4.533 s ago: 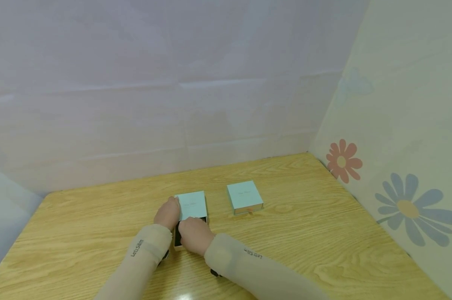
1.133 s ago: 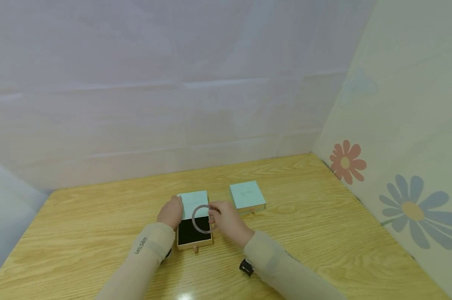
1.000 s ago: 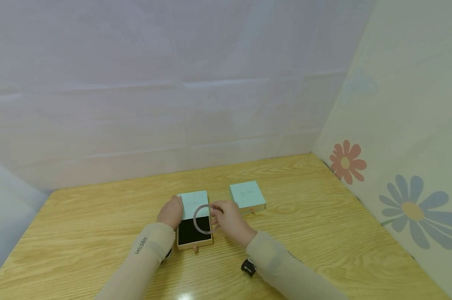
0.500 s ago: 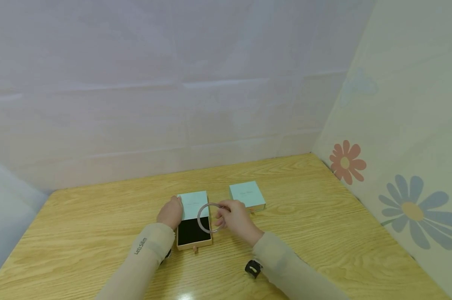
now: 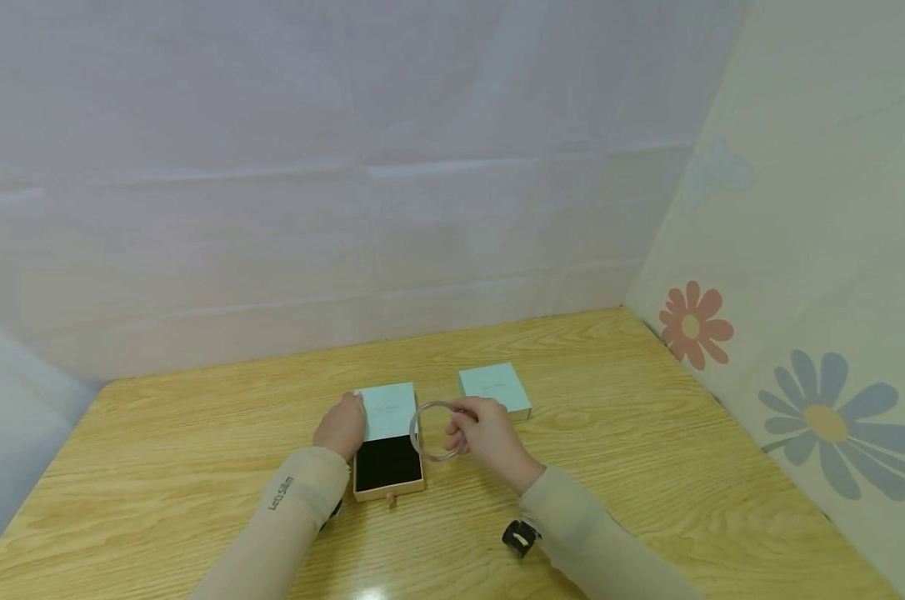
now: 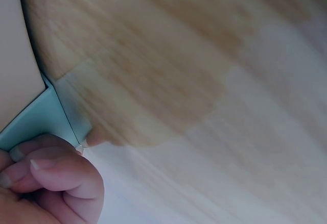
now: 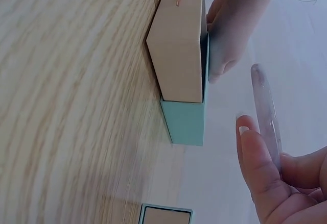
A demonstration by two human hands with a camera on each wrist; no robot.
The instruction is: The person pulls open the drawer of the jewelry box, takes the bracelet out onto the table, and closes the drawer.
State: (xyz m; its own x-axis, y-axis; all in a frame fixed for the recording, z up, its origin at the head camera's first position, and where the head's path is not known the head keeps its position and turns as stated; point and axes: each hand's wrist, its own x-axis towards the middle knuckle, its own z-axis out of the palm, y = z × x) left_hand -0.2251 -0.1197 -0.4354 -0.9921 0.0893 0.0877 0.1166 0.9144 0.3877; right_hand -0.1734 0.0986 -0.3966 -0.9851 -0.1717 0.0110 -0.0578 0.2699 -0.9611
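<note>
A translucent, pale purple bangle (image 5: 415,433) is pinched by its right side between the thumb and fingers of my right hand (image 5: 490,437), held above the table. In the right wrist view the bangle (image 7: 266,112) appears nearly edge-on. Just left of it lies a mint-green drawer box (image 5: 387,408), its beige drawer (image 5: 389,492) pulled toward me and showing a black lining. My left hand (image 5: 342,427) grips the left side of the box's sleeve; in the left wrist view its curled fingers (image 6: 66,170) are against the mint edge.
A second mint-green box (image 5: 495,387), closed, sits on the wooden table (image 5: 197,450) behind my right hand. A pale cloth wall (image 5: 422,208) stands at the back, and a flower-printed one (image 5: 835,292) on the right.
The drawer was slid out earlier and the bangle came up in my right hand. Over the last second that hand has carried it rightward, off the drawer. My left hand stays at the sleeve.
</note>
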